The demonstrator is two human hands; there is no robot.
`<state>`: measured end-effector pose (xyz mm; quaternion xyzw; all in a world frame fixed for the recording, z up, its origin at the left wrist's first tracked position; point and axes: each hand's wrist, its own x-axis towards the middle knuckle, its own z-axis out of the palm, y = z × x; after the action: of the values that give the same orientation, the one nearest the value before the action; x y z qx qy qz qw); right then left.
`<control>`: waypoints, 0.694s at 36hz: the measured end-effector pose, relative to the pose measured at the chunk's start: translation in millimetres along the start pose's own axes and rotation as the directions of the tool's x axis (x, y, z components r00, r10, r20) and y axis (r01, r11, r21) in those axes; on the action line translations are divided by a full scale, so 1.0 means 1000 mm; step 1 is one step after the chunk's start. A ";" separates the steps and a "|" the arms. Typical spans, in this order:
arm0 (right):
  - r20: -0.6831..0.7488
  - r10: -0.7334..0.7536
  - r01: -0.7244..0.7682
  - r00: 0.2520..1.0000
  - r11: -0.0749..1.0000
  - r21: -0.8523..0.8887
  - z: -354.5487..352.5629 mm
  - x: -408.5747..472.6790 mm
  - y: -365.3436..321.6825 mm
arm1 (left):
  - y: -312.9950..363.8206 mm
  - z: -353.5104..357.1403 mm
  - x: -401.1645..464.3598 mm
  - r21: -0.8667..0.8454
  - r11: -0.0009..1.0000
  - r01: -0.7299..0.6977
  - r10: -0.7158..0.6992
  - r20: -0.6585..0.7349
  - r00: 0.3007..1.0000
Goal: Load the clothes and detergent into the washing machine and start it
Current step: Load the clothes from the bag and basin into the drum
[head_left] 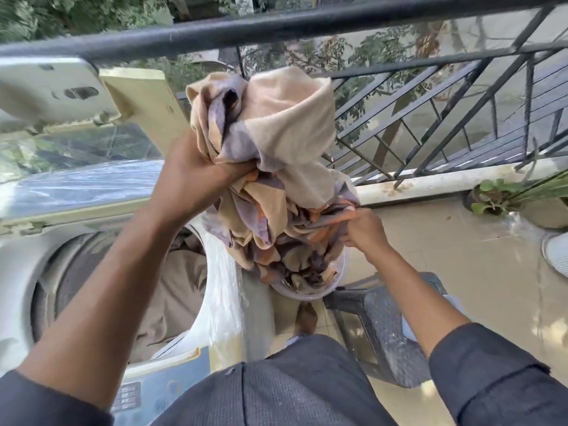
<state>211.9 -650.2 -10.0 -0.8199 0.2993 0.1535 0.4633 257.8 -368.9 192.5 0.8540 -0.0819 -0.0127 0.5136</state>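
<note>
While the washer (61,287) stands with its lid (55,90) raised and brownish garments already in the drum (172,290), loading is judged partly done — one bulky item is in transit and the rest remains. No detergent container can be made out, and the control panel (159,392) at the near edge shows no sign of a running cycle, so dosing, closing the lid and starting appear outstanding. The cloth (276,167) is a large, soft piece patterned in beige, lilac and orange, bunched and heavily creased; it hangs in the air to the right of the drum opening, its lower end trailing into a white bucket (310,292) that sits by a dark plastic stool (384,327). Whether more laundry lies beneath it in the bucket cannot be told. The left hand (196,170) grips the upper bundle in a closed fist — the right hand (362,232) pinches a lower fold, fingers curled round the fabric.
</note>
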 end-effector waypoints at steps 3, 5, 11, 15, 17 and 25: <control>0.022 -0.006 0.004 1.000 0.996 0.091 -0.018 -0.011 -0.021 | -0.010 0.012 -0.001 0.115 0.992 0.050 -0.053 0.022 0.998; 0.027 -0.049 0.045 0.998 0.990 0.133 -0.028 -0.023 -0.041 | -0.018 0.021 -0.003 0.154 0.985 0.077 -0.082 0.027 0.996; -0.042 -0.239 0.243 0.970 0.953 0.180 -0.059 -0.076 -0.103 | -0.033 0.040 -0.008 0.113 0.975 0.193 -0.195 0.012 0.981; -0.106 -0.386 0.400 0.916 0.898 0.185 -0.073 -0.112 -0.136 | -0.035 0.044 -0.011 -0.136 0.953 0.270 -0.249 0.152 0.957; -0.127 -0.440 0.458 0.889 0.866 0.202 -0.076 -0.128 -0.151 | -0.033 0.045 -0.013 -0.227 0.920 0.320 -0.243 0.310 0.919; -0.142 -0.617 0.624 0.774 0.782 0.003 -0.056 -0.165 -0.178 | -0.020 0.057 -0.021 -0.284 0.957 0.066 0.041 0.355 0.934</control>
<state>195.9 -570.3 225.1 -0.8693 0.0462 -0.0702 0.4870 233.5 -406.8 146.5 0.7530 -0.1656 -0.1827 0.6101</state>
